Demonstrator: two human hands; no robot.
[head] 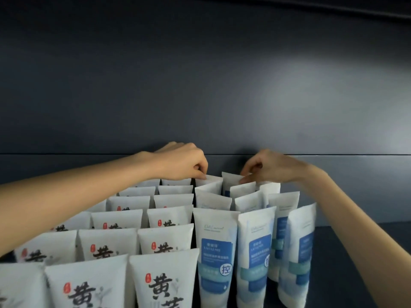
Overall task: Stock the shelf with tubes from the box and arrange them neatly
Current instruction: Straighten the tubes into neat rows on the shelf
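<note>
Behind the front blue-label tube [216, 258], rear tubes show only their crimped tops. Bottom frame edge crops the black-character tubes [163, 283] left of it. Fingertips of both hands lie concealed behind the rearmost tubes; small label print illegible.

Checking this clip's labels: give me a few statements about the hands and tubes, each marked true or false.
1. Both hands reach to the back row. True: left hand, right hand.
2. The blue tubes stand right of the black-lettered tubes. True.
3. The tubes lie flat. False: they stand upright.
4. The right hand holds a box. False: its fingertips pinch a back tube; no box shows.
5. The shelf right of the tubes is full. False: it is bare.
</note>
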